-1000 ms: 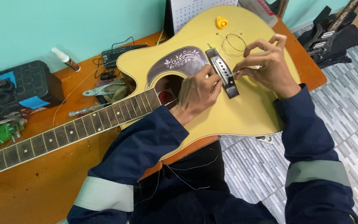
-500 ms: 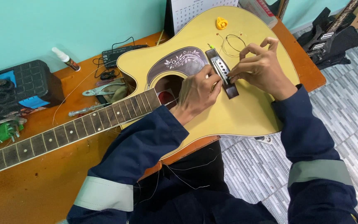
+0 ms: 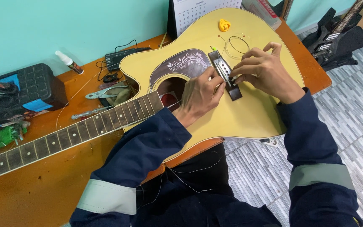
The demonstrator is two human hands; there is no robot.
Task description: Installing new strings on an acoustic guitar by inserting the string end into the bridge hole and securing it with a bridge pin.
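While your hands meet over the bridge [image 3: 227, 75] of the yellow acoustic guitar [image 3: 248, 113], which lies flat across the wooden tabletop [image 3: 43, 185] with its neck [image 3: 64, 136] running off to your left, the risks all sit at your fingertips. Your left hand [image 3: 200, 94] rests curled on the top beside the soundhole [image 3: 171, 90], fingers pressed against the bridge's edge; your right hand [image 3: 259, 71] is pinched shut on something small at the bridge, too small to name for sure. If that pinch slips, I judge the little part could drop and roll off the curved body to the tiled floor [image 3: 349, 122], or fall into the soundhole. A hard push could also scratch the glossy top. The coiled string [image 3: 236, 44] lying loose just beyond the bridge, near the yellow winder [image 3: 224, 25], may spring and catch your fingers. Pliers [image 3: 103, 92] lie close to the guitar's upper edge; a nudge of the body could drag it against them.
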